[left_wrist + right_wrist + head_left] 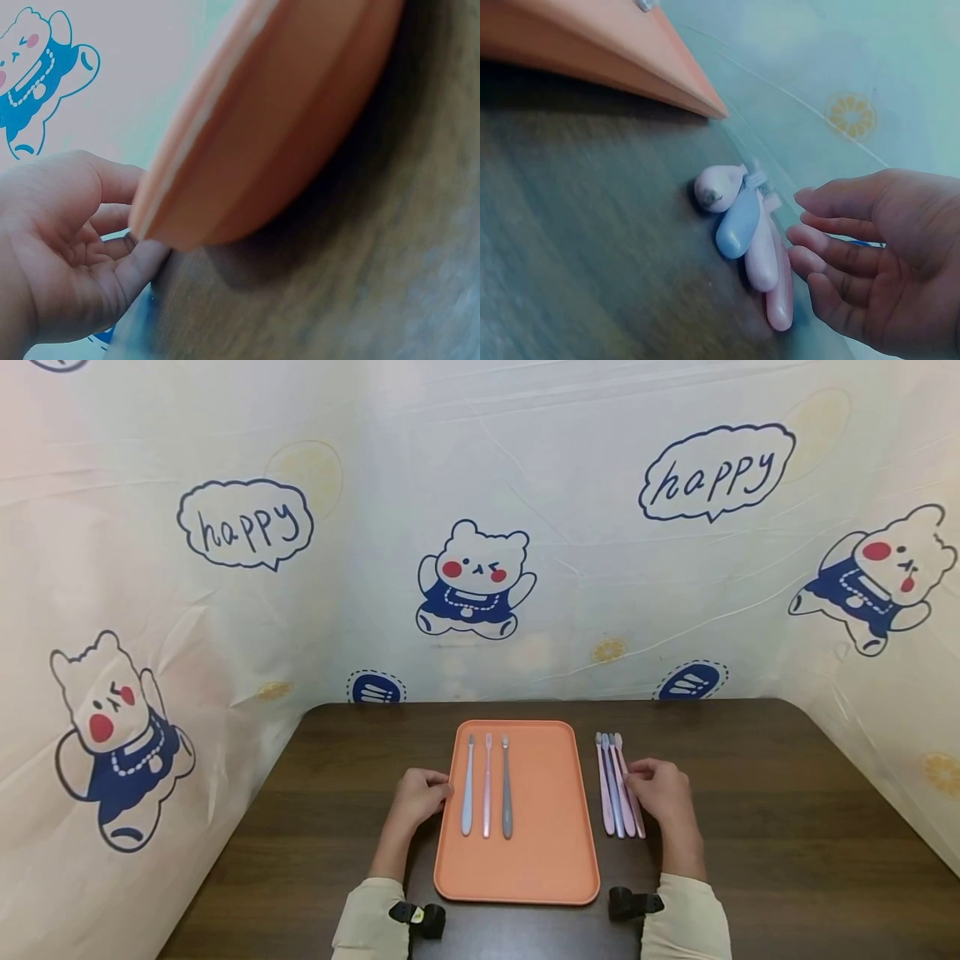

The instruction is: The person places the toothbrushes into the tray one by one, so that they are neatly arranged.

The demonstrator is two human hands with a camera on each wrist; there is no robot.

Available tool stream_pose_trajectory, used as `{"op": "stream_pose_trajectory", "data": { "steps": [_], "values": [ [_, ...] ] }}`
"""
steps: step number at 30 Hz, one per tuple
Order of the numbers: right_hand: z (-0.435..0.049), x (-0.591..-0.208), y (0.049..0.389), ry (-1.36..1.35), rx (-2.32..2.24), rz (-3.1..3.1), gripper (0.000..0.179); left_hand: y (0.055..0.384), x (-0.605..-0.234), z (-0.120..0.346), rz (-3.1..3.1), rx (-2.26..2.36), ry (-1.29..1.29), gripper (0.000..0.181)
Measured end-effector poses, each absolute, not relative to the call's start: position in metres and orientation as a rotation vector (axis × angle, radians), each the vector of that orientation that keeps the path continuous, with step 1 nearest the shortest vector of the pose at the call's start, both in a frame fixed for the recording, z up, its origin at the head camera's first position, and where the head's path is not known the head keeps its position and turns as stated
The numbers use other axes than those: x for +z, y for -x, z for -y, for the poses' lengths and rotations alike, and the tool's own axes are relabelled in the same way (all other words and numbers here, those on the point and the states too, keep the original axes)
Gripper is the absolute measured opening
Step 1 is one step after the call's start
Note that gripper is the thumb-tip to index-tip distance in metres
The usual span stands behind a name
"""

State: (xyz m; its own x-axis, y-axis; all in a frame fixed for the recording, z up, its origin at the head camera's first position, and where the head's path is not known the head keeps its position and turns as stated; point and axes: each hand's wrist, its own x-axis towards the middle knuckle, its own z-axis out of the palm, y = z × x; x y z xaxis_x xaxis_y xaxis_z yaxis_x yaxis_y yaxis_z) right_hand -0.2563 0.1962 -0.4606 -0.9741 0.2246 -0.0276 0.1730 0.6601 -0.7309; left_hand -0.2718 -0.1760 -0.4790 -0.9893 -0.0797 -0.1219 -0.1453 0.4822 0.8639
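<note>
On the orange tray (pixel 551 843) lie three toothbrushes side by side, heads toward the back: a light blue toothbrush (pixel 467 802), a pink toothbrush (pixel 487 793) and a grey toothbrush (pixel 507 802). My left hand (pixel 420 795) holds the tray's left rim between thumb and fingers. Right of the tray, several pink and blue toothbrushes (pixel 761 255) lie close together on the table. Beside the outermost pink toothbrush (pixel 780 296) is my right hand (pixel 663 789), fingers slightly bent and fingertips right at its side, nothing gripped.
The dark wooden table (pixel 300 827) has a curtain (pixel 585 560) printed with bears and "happy" bubbles around its back and sides. Black straps with small devices (pixel 429 920) sit on both wrists, over light sleeves.
</note>
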Motion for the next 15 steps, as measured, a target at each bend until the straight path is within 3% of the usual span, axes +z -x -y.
{"op": "stream_pose_trajectory", "data": {
  "steps": [15],
  "values": [
    [-0.209,-0.464,0.252,0.392,1.263,2.868,0.037,0.272,-0.48,0.176,-2.653,1.55,0.206,0.027]
  ]
}}
